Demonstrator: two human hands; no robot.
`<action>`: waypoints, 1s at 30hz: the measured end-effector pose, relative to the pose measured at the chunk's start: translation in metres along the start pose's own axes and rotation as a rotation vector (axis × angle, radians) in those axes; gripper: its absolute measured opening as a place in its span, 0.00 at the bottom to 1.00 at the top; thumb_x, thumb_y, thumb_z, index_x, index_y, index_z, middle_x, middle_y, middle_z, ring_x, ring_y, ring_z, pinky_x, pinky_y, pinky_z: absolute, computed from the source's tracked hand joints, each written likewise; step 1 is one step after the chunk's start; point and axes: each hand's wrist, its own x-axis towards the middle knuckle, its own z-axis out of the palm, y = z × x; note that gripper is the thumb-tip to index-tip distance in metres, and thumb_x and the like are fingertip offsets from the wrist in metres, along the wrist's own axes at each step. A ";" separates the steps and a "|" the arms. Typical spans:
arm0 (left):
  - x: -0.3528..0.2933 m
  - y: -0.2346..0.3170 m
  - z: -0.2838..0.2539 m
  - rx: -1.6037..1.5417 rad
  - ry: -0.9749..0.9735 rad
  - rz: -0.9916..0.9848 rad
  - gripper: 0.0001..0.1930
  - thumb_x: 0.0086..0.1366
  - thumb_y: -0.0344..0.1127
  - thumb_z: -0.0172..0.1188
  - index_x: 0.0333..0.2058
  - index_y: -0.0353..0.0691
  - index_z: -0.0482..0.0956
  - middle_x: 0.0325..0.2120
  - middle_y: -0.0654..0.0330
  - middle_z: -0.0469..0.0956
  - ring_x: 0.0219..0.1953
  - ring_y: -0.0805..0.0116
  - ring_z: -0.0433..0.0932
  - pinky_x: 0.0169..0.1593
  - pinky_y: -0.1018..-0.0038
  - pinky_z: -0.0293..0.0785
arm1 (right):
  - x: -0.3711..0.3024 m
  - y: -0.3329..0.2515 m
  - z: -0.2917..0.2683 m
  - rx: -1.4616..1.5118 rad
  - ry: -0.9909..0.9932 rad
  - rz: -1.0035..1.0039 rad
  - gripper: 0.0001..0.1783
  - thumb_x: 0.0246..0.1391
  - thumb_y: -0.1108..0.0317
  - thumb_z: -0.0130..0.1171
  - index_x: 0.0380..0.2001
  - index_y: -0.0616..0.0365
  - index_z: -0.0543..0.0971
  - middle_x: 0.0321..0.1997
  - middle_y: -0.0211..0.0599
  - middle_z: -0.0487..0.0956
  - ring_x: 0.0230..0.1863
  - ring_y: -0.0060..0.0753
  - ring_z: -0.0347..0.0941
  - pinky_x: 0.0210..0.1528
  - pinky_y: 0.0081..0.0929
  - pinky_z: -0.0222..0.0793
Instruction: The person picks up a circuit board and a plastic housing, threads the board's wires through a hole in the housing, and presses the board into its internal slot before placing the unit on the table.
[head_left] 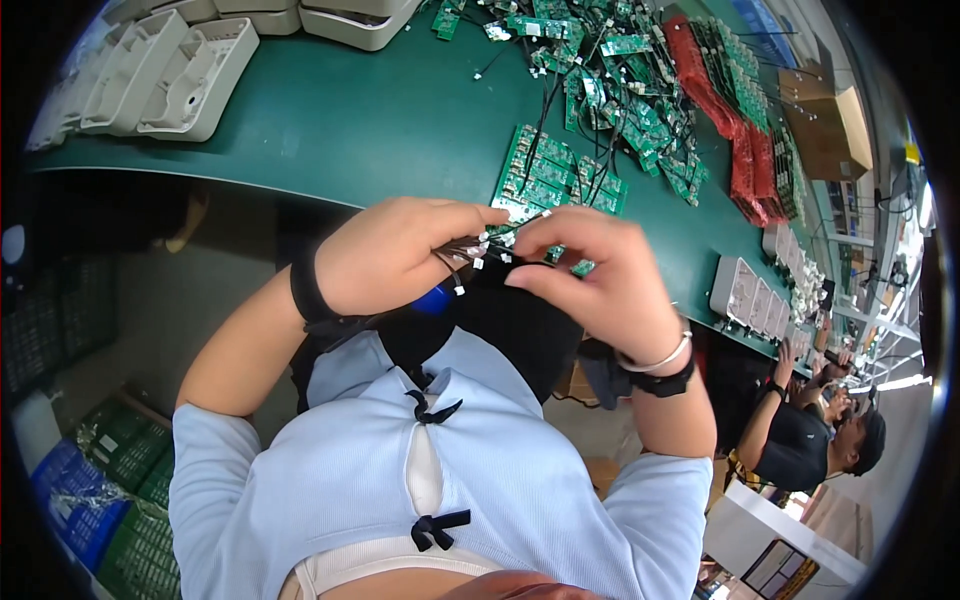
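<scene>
My left hand (385, 255) is closed round a bundle of thin black cables (462, 247) with small white connectors at their ends, held just over the table's near edge. Close on its right is my right hand (605, 275), thumb and forefinger curved and parted around the cable ends; whether a fingertip touches one is hard to see. Just beyond both hands a panel of green circuit boards (545, 170) lies on the table, with black cables across it. My right hand hides part of its near side.
A heap of green circuit boards (625, 90) with cables covers the far middle of the green table (340, 120). Red bubble wrap (735, 140) with stacked boards lies right. Beige plastic housings (205, 85) stand at far left. A cardboard box (830, 130) and a co-worker (800, 440) are at right.
</scene>
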 end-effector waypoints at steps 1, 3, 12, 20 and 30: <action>0.001 0.002 0.000 -0.003 -0.004 0.011 0.16 0.69 0.27 0.58 0.54 0.35 0.80 0.48 0.46 0.85 0.44 0.41 0.83 0.47 0.57 0.78 | -0.002 0.004 0.005 0.002 0.006 -0.003 0.08 0.54 0.74 0.75 0.34 0.63 0.84 0.31 0.35 0.85 0.31 0.29 0.82 0.35 0.26 0.77; 0.002 0.006 0.001 -0.011 0.000 0.019 0.16 0.71 0.28 0.58 0.55 0.34 0.80 0.47 0.47 0.85 0.44 0.44 0.84 0.48 0.60 0.79 | -0.004 0.013 0.016 -0.041 -0.001 -0.013 0.09 0.53 0.74 0.74 0.36 0.62 0.84 0.34 0.36 0.85 0.32 0.31 0.83 0.36 0.27 0.78; -0.020 0.024 0.004 -0.121 0.310 0.016 0.14 0.70 0.25 0.57 0.53 0.35 0.80 0.42 0.49 0.85 0.39 0.51 0.85 0.43 0.66 0.80 | -0.022 0.006 0.026 -0.684 0.016 -0.210 0.08 0.52 0.76 0.73 0.37 0.59 0.85 0.36 0.44 0.85 0.35 0.45 0.81 0.38 0.31 0.79; -0.038 0.009 -0.020 0.087 0.470 0.152 0.12 0.67 0.25 0.62 0.48 0.38 0.84 0.39 0.55 0.84 0.29 0.63 0.82 0.33 0.72 0.78 | -0.018 0.025 0.017 -0.194 0.373 -0.090 0.06 0.54 0.81 0.69 0.35 0.63 0.84 0.37 0.42 0.86 0.36 0.36 0.84 0.39 0.27 0.79; -0.023 0.002 0.017 0.787 0.113 0.264 0.19 0.64 0.43 0.69 0.52 0.44 0.86 0.52 0.65 0.84 0.31 0.73 0.82 0.33 0.74 0.79 | 0.005 0.045 0.039 -0.313 0.314 -0.184 0.09 0.50 0.86 0.69 0.34 0.64 0.82 0.37 0.40 0.86 0.37 0.35 0.84 0.40 0.27 0.79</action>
